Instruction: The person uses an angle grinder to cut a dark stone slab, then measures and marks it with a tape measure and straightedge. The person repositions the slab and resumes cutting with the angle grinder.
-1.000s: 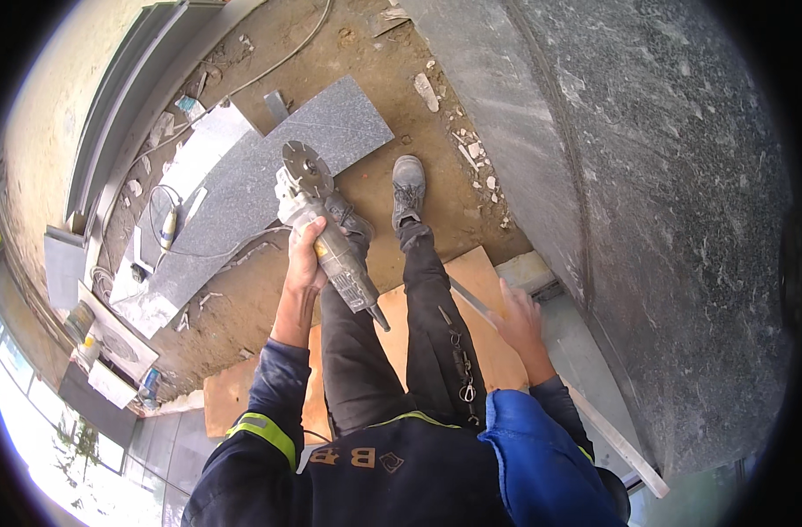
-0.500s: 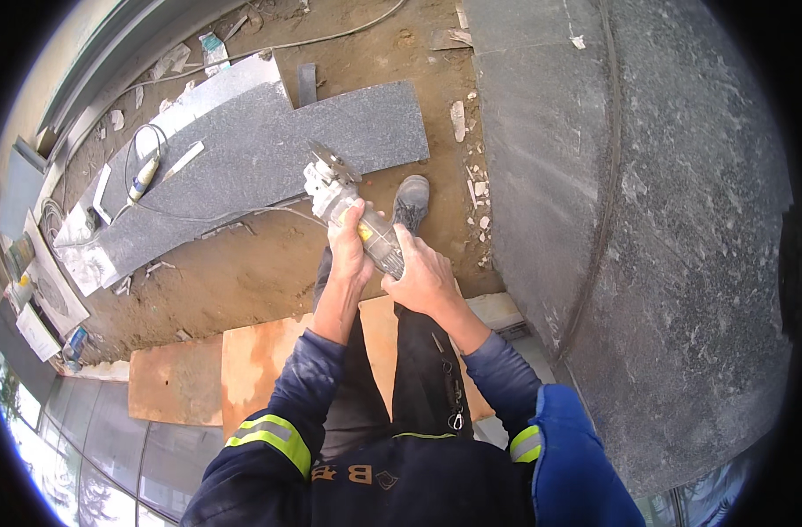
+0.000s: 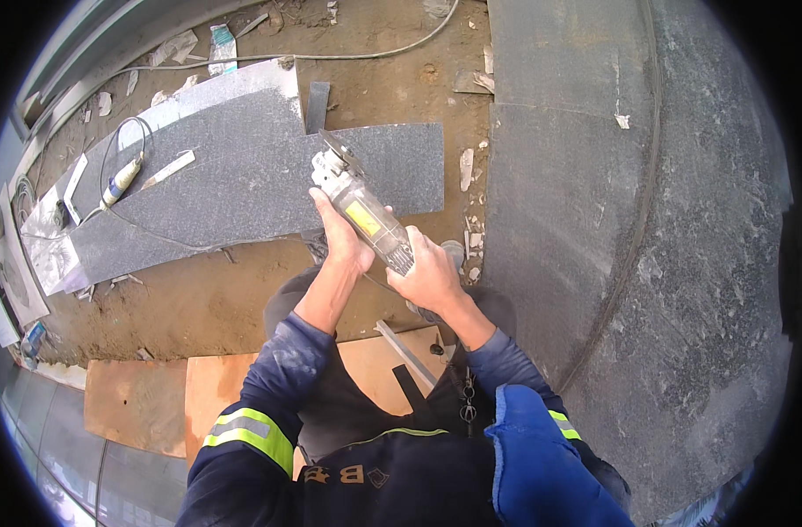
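Both my hands are closed round a dusty grey angle grinder (image 3: 361, 215) with a yellow label. My left hand (image 3: 344, 241) grips its body below the gear head, and my right hand (image 3: 429, 270) wraps the rear end. The thin cutting disc (image 3: 341, 151) points up and away from me, over the upper edge of a dark grey stone slab (image 3: 243, 176). I cannot tell whether the disc touches the stone. Just beyond that edge lies a small grey stone strip (image 3: 317, 105).
A cable connector (image 3: 122, 180) and white strips (image 3: 168, 169) lie on the slab's left part. A cable (image 3: 357, 57) crosses the dirt beyond. Large dark stone paving (image 3: 568, 220) fills the right side. Brown boards (image 3: 137, 404) lie at my feet, with stone chips (image 3: 476, 228) along the paving edge.
My knees have bent and spread, bringing me lower. The grinder has turned slightly so its yellow label shows more, and it stays in both hands.
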Demonstrator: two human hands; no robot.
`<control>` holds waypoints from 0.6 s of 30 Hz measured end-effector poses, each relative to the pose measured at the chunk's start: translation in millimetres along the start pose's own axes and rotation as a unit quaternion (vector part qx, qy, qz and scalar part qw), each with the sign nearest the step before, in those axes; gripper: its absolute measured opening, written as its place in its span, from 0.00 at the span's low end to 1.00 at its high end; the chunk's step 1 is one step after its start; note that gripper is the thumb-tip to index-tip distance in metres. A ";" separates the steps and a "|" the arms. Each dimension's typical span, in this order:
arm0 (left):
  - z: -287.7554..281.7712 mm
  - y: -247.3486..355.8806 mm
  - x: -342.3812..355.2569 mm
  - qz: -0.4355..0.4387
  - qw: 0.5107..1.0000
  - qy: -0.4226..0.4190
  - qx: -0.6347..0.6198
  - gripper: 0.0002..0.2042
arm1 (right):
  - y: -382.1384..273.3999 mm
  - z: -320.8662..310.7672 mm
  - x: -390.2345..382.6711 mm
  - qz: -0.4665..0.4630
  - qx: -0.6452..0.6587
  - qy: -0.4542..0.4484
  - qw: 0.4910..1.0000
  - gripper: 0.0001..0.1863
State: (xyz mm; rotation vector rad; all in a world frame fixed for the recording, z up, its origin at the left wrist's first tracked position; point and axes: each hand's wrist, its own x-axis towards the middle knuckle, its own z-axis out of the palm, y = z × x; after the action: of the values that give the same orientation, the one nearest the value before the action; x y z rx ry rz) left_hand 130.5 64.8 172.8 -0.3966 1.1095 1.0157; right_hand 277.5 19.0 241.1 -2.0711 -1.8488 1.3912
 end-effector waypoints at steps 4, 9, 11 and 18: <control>15.0 9.9 33.2 0.021 1.000 0.020 -0.008 0.43 | 27.7 14.9 31.2 -0.077 0.032 0.043 0.996 0.34; 16.1 21.2 50.4 0.049 0.998 -0.029 0.019 0.37 | 49.6 32.7 61.6 -0.141 0.074 0.069 0.985 0.36; 19.5 19.9 49.0 0.058 0.998 -0.022 0.017 0.34 | 55.7 35.0 64.4 -0.149 0.073 0.064 0.984 0.36; 19.4 14.2 48.1 0.133 0.989 -0.064 0.021 0.32 | 69.6 39.0 70.0 -0.201 0.057 0.084 0.974 0.37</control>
State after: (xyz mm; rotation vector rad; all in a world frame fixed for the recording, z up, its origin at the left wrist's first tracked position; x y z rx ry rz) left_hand 133.2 108.8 141.9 -0.1488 1.0841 1.2311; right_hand 299.8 35.6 138.7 -1.5865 -1.9243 1.1523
